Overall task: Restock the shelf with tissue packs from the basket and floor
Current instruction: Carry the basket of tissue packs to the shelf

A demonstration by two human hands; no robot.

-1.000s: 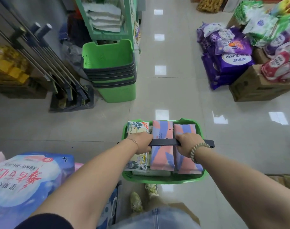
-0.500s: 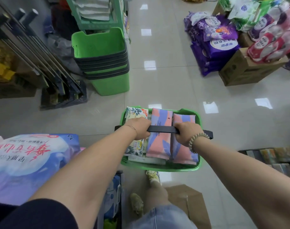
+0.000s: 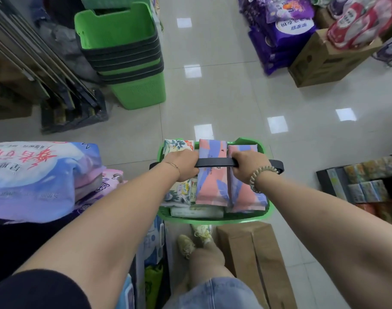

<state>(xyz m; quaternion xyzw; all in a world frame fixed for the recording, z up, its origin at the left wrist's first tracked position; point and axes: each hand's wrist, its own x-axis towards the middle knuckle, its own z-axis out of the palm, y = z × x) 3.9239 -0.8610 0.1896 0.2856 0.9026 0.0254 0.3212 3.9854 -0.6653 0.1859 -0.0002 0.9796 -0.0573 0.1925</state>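
Left hand [image 3: 183, 163] and right hand [image 3: 250, 166] stay clamped on the handle [image 3: 215, 162] of the carried basket [image 3: 212, 218], tissue packs [image 3: 210, 186] inside; shelf [image 3: 358, 184] now edges in at right, so unloading looks near.

A shop: stacked green shopping baskets [image 3: 128, 63] stand ahead-left of the left hand [image 3: 183, 163], bagged purple packs [image 3: 279, 41] heaped beside a cardboard box [image 3: 320, 61] ahead-right of the right hand [image 3: 248, 163], a stocked low shelf [image 3: 364, 181] to its right
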